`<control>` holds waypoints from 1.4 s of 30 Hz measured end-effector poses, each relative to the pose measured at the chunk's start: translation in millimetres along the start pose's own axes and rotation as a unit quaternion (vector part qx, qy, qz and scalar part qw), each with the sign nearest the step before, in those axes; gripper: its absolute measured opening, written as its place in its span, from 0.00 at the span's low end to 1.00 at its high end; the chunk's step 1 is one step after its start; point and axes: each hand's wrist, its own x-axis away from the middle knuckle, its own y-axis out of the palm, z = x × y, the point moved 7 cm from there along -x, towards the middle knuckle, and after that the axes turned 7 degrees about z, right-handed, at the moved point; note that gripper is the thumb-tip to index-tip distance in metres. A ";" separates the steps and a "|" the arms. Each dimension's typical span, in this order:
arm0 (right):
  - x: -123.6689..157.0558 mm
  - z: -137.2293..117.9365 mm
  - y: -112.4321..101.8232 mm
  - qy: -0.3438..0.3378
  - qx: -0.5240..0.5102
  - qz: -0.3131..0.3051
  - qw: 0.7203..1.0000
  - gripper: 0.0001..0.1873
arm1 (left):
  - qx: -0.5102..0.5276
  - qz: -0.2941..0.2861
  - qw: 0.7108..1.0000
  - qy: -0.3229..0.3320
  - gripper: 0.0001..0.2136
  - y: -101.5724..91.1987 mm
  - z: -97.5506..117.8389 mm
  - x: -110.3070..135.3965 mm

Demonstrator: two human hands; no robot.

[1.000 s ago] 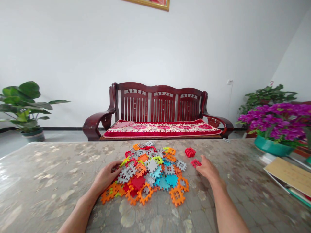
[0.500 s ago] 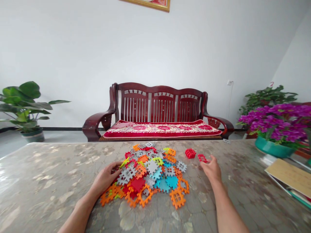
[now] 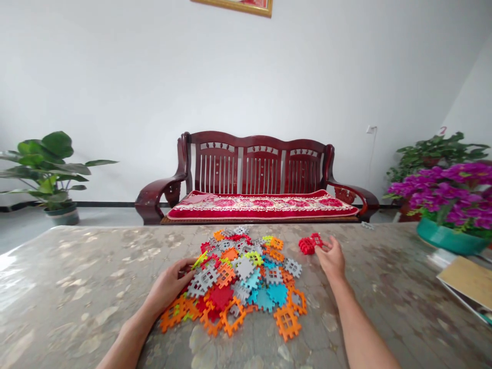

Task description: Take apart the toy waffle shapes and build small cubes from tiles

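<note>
A loose pile of interlocking plastic tiles (image 3: 244,268) in grey, orange, red, blue and yellow-green lies on the table. At its left edge is my left hand (image 3: 171,288), fingers curled, with a tilted yellow-green tile (image 3: 200,260) at the fingertips. To the right of the pile, my right hand (image 3: 331,259) pinches a red window tile (image 3: 316,240) between thumb and fingers. That tile is raised at an angle by the right side of a small red tile stack (image 3: 306,246); whether they touch is hard to tell.
The patterned table (image 3: 96,287) fills the foreground. A grey tile (image 3: 367,225) lies near its far edge. On the right stand a teal pot of purple flowers (image 3: 449,237) and a tan notebook (image 3: 467,281). Behind the table is a wooden bench (image 3: 261,164).
My right hand has carried the red window tile left and up to the red stack. My left hand stays at the pile's edge. The view has shifted slightly left.
</note>
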 end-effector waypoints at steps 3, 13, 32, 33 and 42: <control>1.6 -23.1 1.3 -0.063 0.036 0.000 0.997 0.44 | -0.007 0.004 1.000 0.000 0.22 -0.2 -1.5 -0.2; 5.9 -41.8 9.5 -0.143 0.174 -0.004 0.974 0.40 | 0.040 0.000 0.999 -0.013 0.21 3.7 -10.6 -2.1; 13.3 -22.3 10.3 -0.137 0.188 -0.024 0.972 0.38 | 0.022 0.001 1.000 -0.012 0.22 1.7 -7.4 -1.2; 12.6 -19.1 11.0 -0.129 0.180 -0.028 0.975 0.38 | 0.022 0.003 1.000 -0.012 0.22 1.4 -7.2 -1.2; 9.4 -7.9 18.4 -0.110 0.124 -0.045 0.985 0.38 | 0.011 -0.004 1.000 -0.010 0.21 1.4 -4.2 -0.4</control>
